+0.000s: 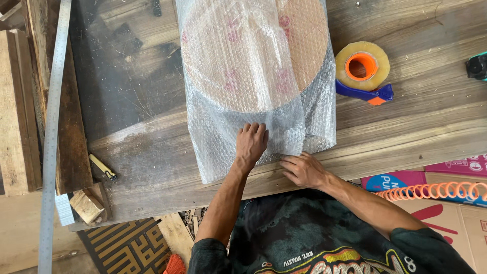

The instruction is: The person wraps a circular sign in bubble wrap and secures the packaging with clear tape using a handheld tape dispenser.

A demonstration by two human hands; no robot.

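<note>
Head view: 1 camera only, worn on the person's head, facing steeply down onto a wooden workbench [416, 127]. The person's own torso and both forearms enter from the bottom edge, so the bench's near edge runs across the lower third and its far side sits at the top. Range is close: the bench fills most of the frame. The bubble-wrapped bundle [253, 76] is cut off by the top edge. Floor shows only at the lower left and lower right. No 2nd view overlaps.
</note>
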